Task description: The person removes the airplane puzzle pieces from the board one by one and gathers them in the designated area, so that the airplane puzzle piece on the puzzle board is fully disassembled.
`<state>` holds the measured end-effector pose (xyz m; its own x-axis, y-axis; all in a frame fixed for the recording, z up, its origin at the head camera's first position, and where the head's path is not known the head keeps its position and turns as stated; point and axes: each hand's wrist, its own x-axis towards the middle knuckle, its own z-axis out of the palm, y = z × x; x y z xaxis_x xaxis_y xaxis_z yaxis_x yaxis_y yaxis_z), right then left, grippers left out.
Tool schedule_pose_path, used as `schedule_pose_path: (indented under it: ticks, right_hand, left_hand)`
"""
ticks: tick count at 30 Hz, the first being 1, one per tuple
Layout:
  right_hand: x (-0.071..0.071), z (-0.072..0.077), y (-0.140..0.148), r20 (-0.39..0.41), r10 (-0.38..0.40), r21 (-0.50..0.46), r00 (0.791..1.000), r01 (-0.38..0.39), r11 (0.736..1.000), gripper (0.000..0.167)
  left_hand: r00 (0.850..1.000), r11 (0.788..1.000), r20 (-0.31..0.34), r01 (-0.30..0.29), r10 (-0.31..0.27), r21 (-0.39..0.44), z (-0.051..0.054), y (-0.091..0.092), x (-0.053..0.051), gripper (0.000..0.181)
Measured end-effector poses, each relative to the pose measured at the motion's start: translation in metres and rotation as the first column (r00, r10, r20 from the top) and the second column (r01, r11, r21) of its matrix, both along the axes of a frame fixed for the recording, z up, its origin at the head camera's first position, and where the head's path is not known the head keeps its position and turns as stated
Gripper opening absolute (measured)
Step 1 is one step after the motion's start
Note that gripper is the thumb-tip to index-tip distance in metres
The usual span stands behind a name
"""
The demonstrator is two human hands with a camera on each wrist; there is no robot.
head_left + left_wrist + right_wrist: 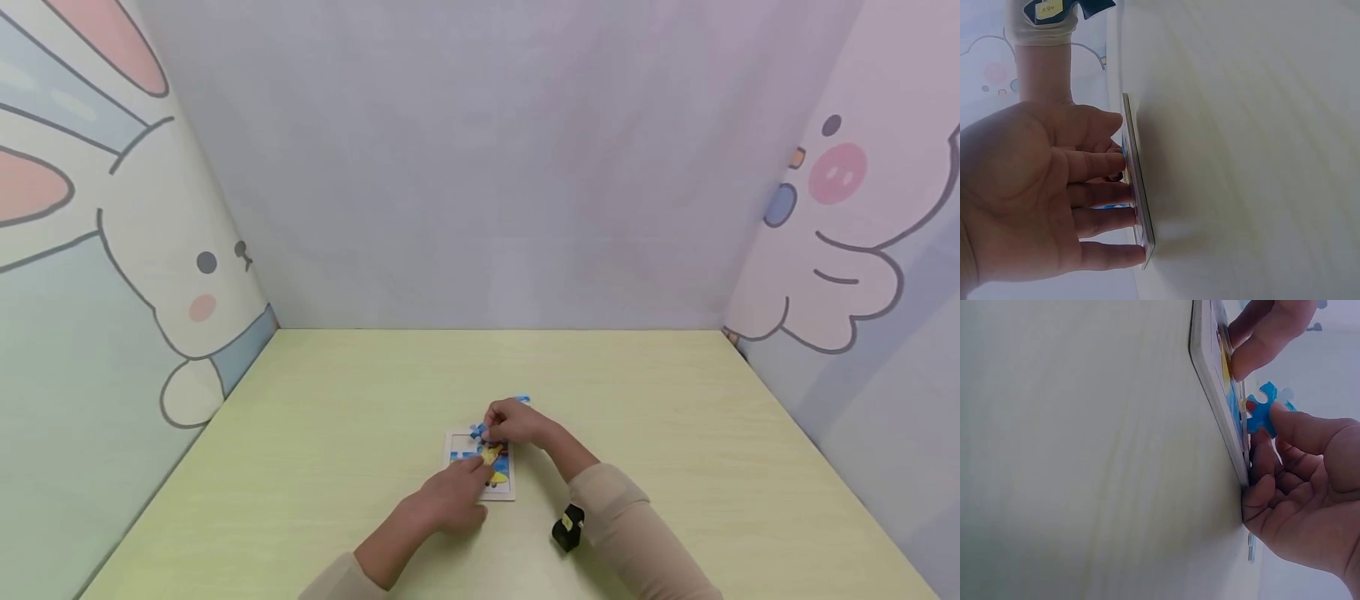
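Note:
A small jigsaw puzzle in a white frame [507, 495] lies on the table, partly filled with blue and yellow pieces. My right hand [514, 421] pinches a blue puzzle piece [1263, 411] between thumb and fingers, tilted up over the far part of the frame. In the right wrist view, a small red patch shows on that piece. The left hand [454, 495] reaches over the near left side of the puzzle. Its fingers [1100, 195] are straight, and their tips rest on the puzzle. Much of the picture is hidden under both hands.
Another blue puzzle piece [522, 399] lies on the table just beyond the right hand. A black device with a yellow label [567, 528] is strapped at the right sleeve. Pale walls with cartoon animals [840, 175] enclose the yellowish table [337, 400].

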<state>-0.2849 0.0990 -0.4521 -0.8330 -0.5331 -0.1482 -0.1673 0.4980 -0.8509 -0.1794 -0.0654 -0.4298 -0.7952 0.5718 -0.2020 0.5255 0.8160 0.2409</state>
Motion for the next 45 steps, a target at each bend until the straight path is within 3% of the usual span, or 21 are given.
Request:
schedule_pose_path:
  ticks: [7, 16, 23, 29, 37, 45]
  right_hand:
    - [0.000, -0.003, 0.004, 0.009, -0.063, 0.014, 0.998, 0.063, 0.998, 0.009]
    - [-0.001, -0.002, 0.005, 0.014, -0.047, 0.003, 0.999, 0.047, 0.999, 0.007]
    - [0.000, 0.000, 0.009, 0.005, -0.060, -0.073, 0.998, 0.060, 0.996, 0.009]
    - [0.001, -0.001, 0.021, -0.014, -0.084, -0.085, 0.996, 0.083, 0.993, 0.007]
    - [0.001, 0.005, 0.033, -0.012, -0.094, -0.148, 0.995, 0.091, 0.985, 0.009]
    - [0.004, 0.008, 0.047, -0.046, -0.098, -0.146, 0.994, 0.090, 0.985, 0.012]
  left_hand:
    - [0.999, 1.000, -0.046, -0.014, 0.014, -0.002, 0.002, 0.008, -0.001, 0.050]
    - [0.993, 0.993, -0.060, -0.107, 0.104, -0.042, -0.003, 0.019, -0.005, 0.052]
    - [0.988, 0.988, -0.060, -0.145, 0.141, -0.055, -0.006, 0.020, -0.006, 0.054]
    - [0.989, 0.989, -0.059, -0.137, 0.134, -0.048, -0.008, 0.019, -0.003, 0.056]
    - [0.993, 0.992, -0.010, -0.117, 0.117, -0.038, 0.003, 0.017, 0.004, 0.051]
    - [0.997, 0.997, -0.043, -0.070, 0.069, -0.021, 0.011, 0.018, 0.012, 0.045]
